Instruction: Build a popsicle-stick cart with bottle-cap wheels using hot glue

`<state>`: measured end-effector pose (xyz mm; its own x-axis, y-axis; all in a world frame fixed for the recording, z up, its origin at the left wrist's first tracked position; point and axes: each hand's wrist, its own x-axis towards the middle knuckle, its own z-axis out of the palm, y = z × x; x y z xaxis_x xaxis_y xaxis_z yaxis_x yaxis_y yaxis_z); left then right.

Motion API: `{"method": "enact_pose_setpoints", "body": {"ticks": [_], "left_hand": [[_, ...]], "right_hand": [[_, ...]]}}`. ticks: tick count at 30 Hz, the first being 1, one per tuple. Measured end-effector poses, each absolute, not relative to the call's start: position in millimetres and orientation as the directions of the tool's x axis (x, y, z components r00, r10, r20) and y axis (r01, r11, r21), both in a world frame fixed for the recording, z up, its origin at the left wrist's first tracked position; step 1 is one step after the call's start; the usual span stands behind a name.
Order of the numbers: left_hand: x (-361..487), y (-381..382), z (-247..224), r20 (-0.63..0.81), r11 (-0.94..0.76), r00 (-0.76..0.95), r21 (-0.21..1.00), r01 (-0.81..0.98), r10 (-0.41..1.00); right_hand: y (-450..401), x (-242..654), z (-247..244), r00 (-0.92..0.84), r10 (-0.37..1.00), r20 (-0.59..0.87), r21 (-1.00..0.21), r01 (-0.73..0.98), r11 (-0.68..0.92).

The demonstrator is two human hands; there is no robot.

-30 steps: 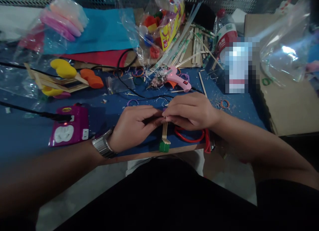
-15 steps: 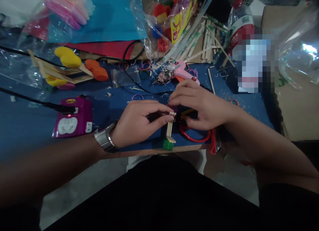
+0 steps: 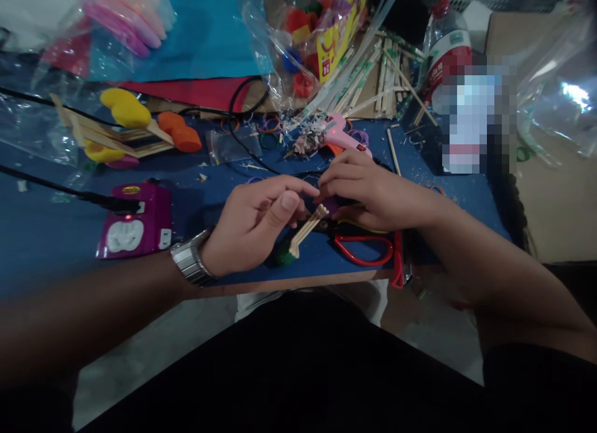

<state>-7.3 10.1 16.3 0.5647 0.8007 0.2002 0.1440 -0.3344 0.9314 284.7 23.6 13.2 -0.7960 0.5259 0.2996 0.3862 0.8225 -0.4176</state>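
My left hand (image 3: 254,224), with a metal watch (image 3: 193,257) on its wrist, has its fingers apart and its thumb raised. Just right of its thumb is a small row of joined wooden sticks (image 3: 308,229), slanting down to the left. A shaded green block (image 3: 285,255) shows at the lower end of the sticks, and a purple piece (image 3: 330,204) at the upper end. My right hand (image 3: 368,193) is closed around the purple piece, with the exact contact partly hidden by its fingers. Red-handled scissors (image 3: 364,249) lie beneath that hand.
Behind my hands lies a pink glue gun (image 3: 342,134) among shavings and rubber bands. A purple power socket (image 3: 137,221) with a black cable sits at left. Loose sticks (image 3: 359,78), a bottle (image 3: 448,53) and bagged coloured pieces (image 3: 303,47) stand farther back.
My left hand has let go of the sticks, and its thumb has lifted away. The sticks and green block have swung to the left, from nearly upright to slanting. My right hand has barely moved.
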Motion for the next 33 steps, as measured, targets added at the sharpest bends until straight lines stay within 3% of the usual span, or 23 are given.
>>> {"method": "enact_pose_setpoints", "body": {"ticks": [5,10,15,18,22,26,33], "left_hand": [[-3.9,16.1,6.3,0.159,-0.145,0.425,0.987,-0.065,0.891],[5.4,24.7,5.0,0.150,-0.069,0.229,0.942,-0.328,0.962],[7.3,21.8,9.0,0.125,-0.003,0.248,0.898,-0.439,0.961],[6.8,17.7,8.5,0.090,0.021,0.228,0.896,-0.444,0.970],[5.1,10.9,6.4,0.128,-0.045,0.245,0.947,-0.317,0.961],[1.9,6.6,6.1,0.171,-0.114,0.339,0.977,-0.180,0.925],[1.0,9.1,7.6,0.310,-0.292,0.355,0.951,-0.106,0.882]], "right_hand": [[25.1,289.6,18.1,-0.763,0.569,0.308,-0.521,0.365,0.772],[29.5,296.5,22.6,-0.675,0.650,0.349,-0.687,0.287,0.667],[26.2,292.6,19.3,-0.449,0.825,0.344,-0.874,0.169,0.456],[17.6,282.8,18.0,-0.329,0.892,0.310,-0.924,0.119,0.365],[6.1,270.6,17.8,-0.239,0.912,0.333,-0.924,0.112,0.367],[1.5,265.0,16.3,-0.235,0.895,0.380,-0.899,0.133,0.417],[1.6,265.6,17.4,-0.316,0.830,0.459,-0.801,0.257,0.541]]}}
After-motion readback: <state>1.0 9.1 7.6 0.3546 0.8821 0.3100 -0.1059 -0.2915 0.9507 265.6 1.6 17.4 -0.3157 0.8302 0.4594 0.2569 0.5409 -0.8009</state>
